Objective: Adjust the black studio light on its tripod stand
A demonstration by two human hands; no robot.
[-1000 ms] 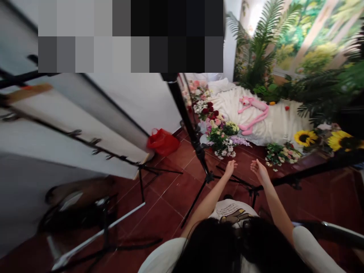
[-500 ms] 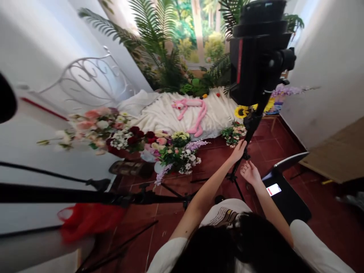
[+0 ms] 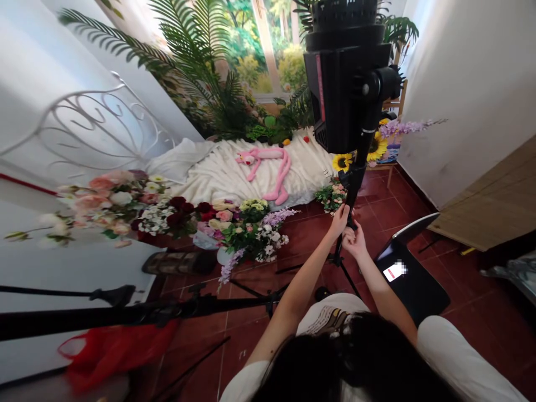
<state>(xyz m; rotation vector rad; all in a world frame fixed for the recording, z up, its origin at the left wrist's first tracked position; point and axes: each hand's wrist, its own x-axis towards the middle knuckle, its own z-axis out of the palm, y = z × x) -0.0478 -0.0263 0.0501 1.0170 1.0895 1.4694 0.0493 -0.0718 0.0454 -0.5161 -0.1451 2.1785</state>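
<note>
A black studio light (image 3: 347,95) rises in front of me on a black light stand (image 3: 355,187). My left hand (image 3: 340,222) is wrapped around the stand's pole below the lamp. Just beneath it on the other side, my right hand (image 3: 355,241) is closed at a dark knob (image 3: 352,225) on the pole; the fingers partly hide it. The stand's legs spread over the red tiled floor.
A black chair (image 3: 419,290) with a lit phone (image 3: 392,272) is at my right. Another black stand (image 3: 167,312) crosses the left side above a red bag (image 3: 117,352). Artificial flowers (image 3: 247,229) edge a white-draped bed (image 3: 209,173) with a pink plush toy (image 3: 276,162).
My right hand has moved up and left to the pole, where its fingers are closed at the knob. My left hand stays on the pole. The view has shifted slightly.
</note>
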